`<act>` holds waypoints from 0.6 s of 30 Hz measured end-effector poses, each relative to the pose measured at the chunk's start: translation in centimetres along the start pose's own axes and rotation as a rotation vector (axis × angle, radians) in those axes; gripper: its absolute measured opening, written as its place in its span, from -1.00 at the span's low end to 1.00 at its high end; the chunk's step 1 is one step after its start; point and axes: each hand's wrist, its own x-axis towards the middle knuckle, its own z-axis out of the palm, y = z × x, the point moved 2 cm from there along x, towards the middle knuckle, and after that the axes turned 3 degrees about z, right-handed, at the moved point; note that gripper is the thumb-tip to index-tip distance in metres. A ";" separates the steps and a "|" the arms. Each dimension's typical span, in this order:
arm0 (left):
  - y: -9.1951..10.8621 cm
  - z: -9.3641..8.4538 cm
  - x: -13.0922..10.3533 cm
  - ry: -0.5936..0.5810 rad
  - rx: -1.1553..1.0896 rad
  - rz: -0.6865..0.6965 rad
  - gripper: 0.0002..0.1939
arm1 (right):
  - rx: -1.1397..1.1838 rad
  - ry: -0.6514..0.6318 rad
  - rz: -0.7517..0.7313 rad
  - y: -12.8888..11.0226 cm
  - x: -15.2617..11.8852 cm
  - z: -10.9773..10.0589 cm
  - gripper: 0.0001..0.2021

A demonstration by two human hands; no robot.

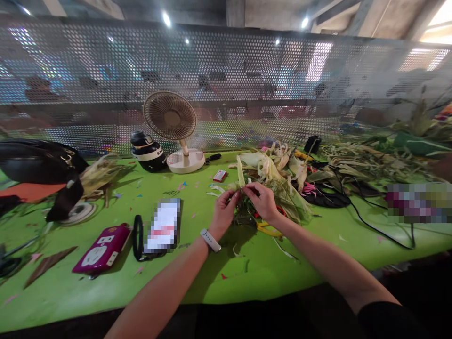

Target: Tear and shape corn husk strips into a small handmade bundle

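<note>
Above the green table, my left hand (225,209) and my right hand (262,201) meet fingertip to fingertip, both closed in a pinch. A pale green corn husk strip (241,173) stands up from between them, its lower end hidden by my fingers. Right behind my hands lies a heap of corn husks (270,165), some cream and dry, others greener. Yellow scissor-like handles (269,230) show beneath my right wrist, partly covered by it.
On the left are a phone (163,225), a purple case (102,249) and a black bag (38,160). A fan (185,161) and a black bottle (150,157) stand near the perforated screen (226,70). At right, a black cable (374,230) crosses the table.
</note>
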 end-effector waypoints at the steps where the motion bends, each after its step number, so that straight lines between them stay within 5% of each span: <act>1: 0.0 0.0 0.0 0.003 -0.001 0.000 -0.75 | 0.003 -0.001 0.001 0.0 0.0 0.0 -0.77; 18: 0.2 0.1 -0.1 0.025 -0.021 -0.013 -0.77 | 0.016 0.018 -0.010 -0.5 -0.1 -0.1 -0.81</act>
